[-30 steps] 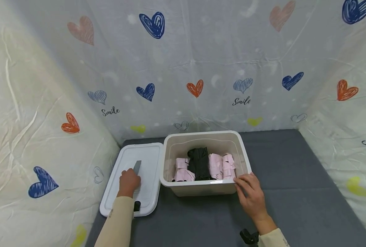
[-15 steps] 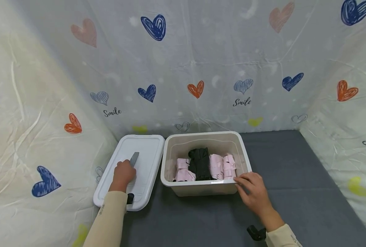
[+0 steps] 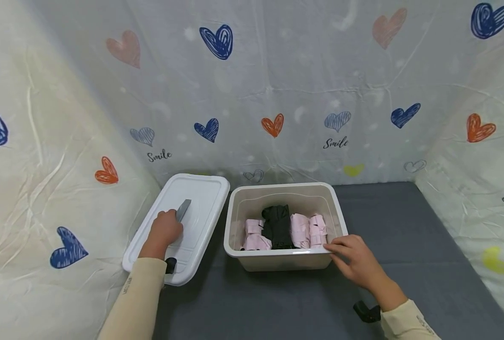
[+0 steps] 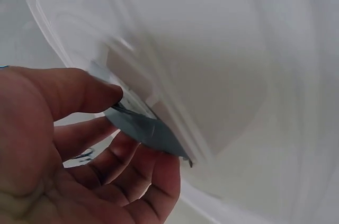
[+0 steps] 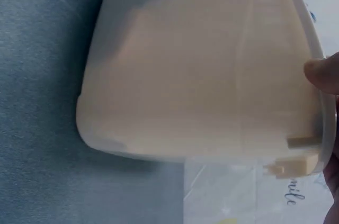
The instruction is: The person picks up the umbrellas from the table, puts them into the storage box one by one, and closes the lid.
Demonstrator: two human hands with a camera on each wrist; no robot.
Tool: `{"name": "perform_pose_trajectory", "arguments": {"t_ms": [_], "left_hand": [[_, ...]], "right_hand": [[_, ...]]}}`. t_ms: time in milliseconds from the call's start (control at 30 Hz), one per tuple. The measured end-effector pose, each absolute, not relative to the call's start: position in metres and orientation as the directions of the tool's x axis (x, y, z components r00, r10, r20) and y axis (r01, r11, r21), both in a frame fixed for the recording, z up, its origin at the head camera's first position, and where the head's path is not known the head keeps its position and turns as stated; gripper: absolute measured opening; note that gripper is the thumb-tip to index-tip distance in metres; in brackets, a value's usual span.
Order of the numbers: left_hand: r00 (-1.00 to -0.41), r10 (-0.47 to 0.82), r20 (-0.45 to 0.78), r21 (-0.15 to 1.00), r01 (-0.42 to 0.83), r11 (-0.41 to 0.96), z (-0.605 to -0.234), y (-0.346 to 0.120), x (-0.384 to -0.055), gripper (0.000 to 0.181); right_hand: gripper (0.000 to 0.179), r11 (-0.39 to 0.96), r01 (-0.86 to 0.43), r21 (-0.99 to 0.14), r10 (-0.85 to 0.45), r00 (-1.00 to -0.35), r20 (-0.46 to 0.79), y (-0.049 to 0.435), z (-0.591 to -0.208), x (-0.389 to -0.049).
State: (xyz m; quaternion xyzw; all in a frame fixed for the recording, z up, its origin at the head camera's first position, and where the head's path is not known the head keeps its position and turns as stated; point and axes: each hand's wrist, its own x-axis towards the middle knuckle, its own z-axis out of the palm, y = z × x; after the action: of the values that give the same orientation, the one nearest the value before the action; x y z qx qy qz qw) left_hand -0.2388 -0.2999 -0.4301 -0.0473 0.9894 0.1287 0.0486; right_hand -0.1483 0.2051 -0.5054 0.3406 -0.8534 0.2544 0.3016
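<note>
My left hand [image 3: 163, 230] grips the grey handle [image 4: 151, 133] on a white plastic lid [image 3: 203, 191], thumb on one side and fingers curled round the other. The lid tilts, its right side raised, left of a beige storage bin [image 3: 273, 263]. At the bin's front right corner my right hand [image 3: 358, 262] pinches the rim; in the right wrist view the thumb [image 5: 322, 74] lies over that edge. Inside the bin stand a black rolled cloth bundle [image 3: 277, 226] and several pink rolled ones, such as a pink roll [image 3: 299, 230] to its right.
A dark grey cloth [image 3: 405, 245] covers the table under the bin. Pale curtains [image 3: 303, 61] printed with hearts close in the back and both sides. A black wrist mount [image 3: 366, 311] sits below my right wrist.
The lid has swung left and toward the back with my left hand, tilting more and parting from the bin at the front. My right hand stays at the rim, its forearm swung right.
</note>
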Motion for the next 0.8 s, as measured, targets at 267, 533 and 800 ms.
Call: {"name": "perform_pose_trajectory", "arguments": {"t_ms": [267, 533, 800], "left_hand": [[-0.994, 0.008, -0.105, 0.226, -0.016, 0.974, -0.405, -0.295, -0.239, 0.050], [-0.990, 0.098, -0.097, 0.203, 0.077, 0.976, -0.391, -0.287, -0.243, 0.046], [-0.978, 0.160, -0.131, 0.213, 0.130, 0.968, -0.376, -0.265, -0.242, 0.047]], "right_hand": [[0.054, 0.644, -0.729, -0.234, -0.435, -0.600, 0.671, 0.206, -0.503, -0.148], [0.020, 0.636, -0.731, -0.247, -0.446, -0.610, 0.655, 0.208, -0.500, -0.147], [0.023, 0.630, -0.739, -0.237, -0.467, -0.605, 0.645, 0.208, -0.497, -0.148]]}}
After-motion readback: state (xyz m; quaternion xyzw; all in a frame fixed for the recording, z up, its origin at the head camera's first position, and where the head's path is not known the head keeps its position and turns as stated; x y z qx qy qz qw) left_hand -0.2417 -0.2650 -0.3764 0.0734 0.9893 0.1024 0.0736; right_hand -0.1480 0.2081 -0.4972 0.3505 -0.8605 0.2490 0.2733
